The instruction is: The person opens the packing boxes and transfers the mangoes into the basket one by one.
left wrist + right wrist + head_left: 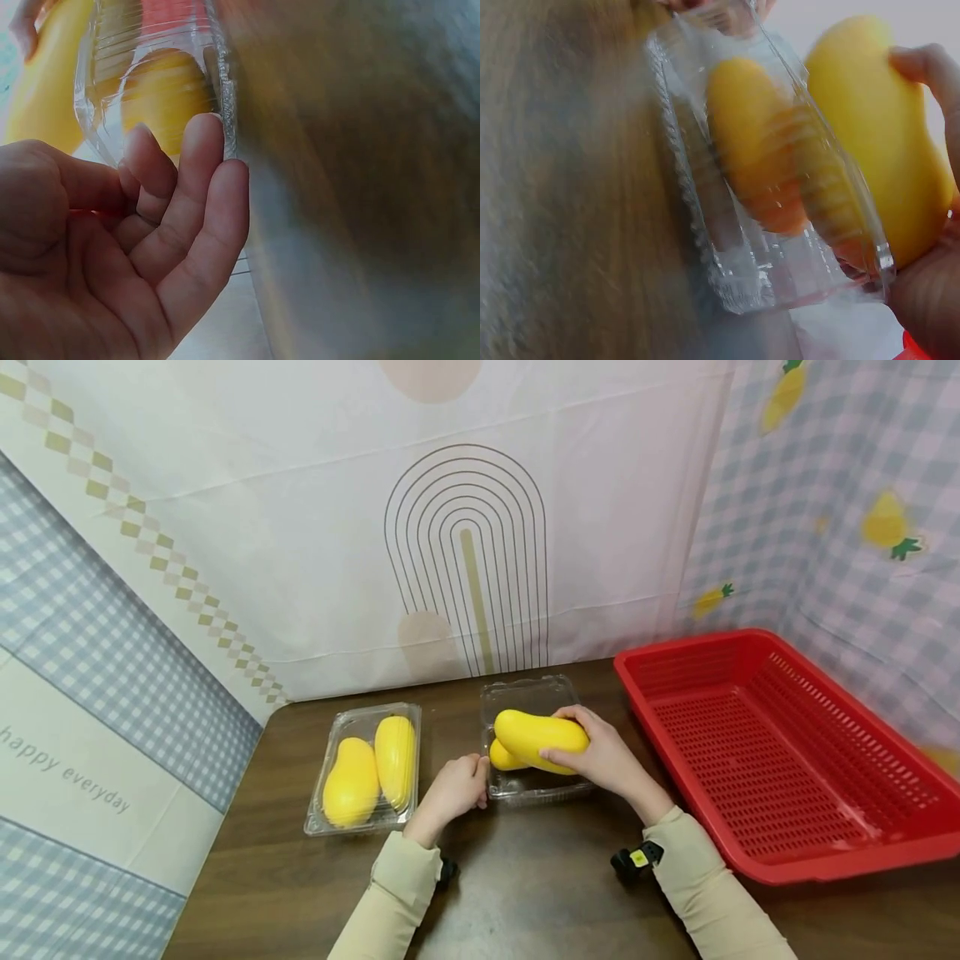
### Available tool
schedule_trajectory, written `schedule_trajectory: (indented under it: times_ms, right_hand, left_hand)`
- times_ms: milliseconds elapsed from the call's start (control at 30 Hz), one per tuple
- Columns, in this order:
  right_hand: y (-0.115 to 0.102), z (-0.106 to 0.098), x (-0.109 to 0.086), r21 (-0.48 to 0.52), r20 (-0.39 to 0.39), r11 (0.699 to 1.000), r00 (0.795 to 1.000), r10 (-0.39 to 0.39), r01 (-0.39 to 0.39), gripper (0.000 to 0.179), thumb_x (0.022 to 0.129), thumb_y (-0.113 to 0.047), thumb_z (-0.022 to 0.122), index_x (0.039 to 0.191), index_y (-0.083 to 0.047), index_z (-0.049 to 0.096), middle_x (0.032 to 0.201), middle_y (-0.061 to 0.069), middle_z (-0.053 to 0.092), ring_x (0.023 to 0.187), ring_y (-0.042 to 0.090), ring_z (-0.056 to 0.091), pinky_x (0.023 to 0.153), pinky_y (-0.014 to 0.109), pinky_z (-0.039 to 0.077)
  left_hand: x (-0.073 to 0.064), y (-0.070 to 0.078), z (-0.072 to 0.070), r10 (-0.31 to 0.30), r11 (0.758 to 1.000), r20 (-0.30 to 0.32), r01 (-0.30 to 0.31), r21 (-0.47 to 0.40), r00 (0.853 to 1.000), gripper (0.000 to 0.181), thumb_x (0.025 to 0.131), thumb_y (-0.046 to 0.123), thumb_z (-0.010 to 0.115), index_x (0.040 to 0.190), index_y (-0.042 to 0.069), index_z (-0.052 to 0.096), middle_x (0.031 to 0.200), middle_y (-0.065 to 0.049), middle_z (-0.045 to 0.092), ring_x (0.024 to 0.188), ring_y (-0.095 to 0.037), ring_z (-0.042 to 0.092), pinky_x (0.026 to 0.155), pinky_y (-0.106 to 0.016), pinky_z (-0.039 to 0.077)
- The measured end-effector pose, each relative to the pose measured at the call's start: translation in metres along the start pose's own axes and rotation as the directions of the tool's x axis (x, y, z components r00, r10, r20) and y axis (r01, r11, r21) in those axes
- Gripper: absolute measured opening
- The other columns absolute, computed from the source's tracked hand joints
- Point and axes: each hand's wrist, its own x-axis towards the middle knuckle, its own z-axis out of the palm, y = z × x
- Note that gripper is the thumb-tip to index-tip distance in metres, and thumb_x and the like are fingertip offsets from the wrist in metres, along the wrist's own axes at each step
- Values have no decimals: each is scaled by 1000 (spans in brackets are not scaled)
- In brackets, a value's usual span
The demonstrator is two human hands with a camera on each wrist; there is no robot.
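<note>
My right hand grips a yellow mango above the right-hand clear plastic container. A second mango lies inside this container, partly hidden beneath the held one; the right wrist view shows it through the clear wall. At the container's left side is my left hand, its thumb and forefinger pinching the rim. The other fingers of that hand are bent beside the wall in the left wrist view. To the left, another clear container holds two mangoes, one beside the other.
A large red plastic basket with slotted walls stands on the right side of the brown wooden table. Patterned cloth hangs behind the table and along both sides.
</note>
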Motion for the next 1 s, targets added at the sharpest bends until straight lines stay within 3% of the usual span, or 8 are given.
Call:
schedule_trajectory:
  times_ms: [133,300,467,733,1000]
  right_hand:
    - [-1,0,0,7,-17,999,999,44,-44,61,79,-44,85,126,-16,57,123,7,61,100,26,56,83,42,46]
    - [-11,0,8,42,-77,998,996,42,-39,62,80,-47,84,127,-18,56,122,6,61,100,26,56,83,42,48]
    - [-37,-3,24,81,-104,996,994,41,-33,65,80,-55,81,127,-19,56,123,4,60,101,25,57,84,43,50]
    - [-82,-9,51,58,-117,998,993,5,2,65,81,-61,77,125,-18,57,114,3,63,95,24,58,79,42,52]
    - [-121,-42,78,30,-166,1000,986,5,0,73,83,-59,75,133,-10,53,120,9,62,98,26,57,79,41,52]
  left_hand:
    - [0,3,0,2,1000,11,-2,4,1000,37,110,21,38,79,10,57,56,2,58,51,-14,57,60,-32,49]
    - [2,5,-1,15,1000,13,-15,6,1000,37,110,21,38,81,9,58,57,1,58,51,-14,57,65,-33,50]
    - [3,5,-2,7,1000,18,-7,-3,1000,37,110,23,38,83,9,58,58,1,59,52,-15,58,65,-34,50]
    - [2,4,-3,-2,1000,16,1,13,1000,36,110,23,39,83,9,59,60,1,59,52,-13,59,68,-37,52]
    - [-1,4,-2,-4,1000,12,4,25,1000,36,110,23,39,83,9,59,59,2,59,52,-12,58,70,-38,53]
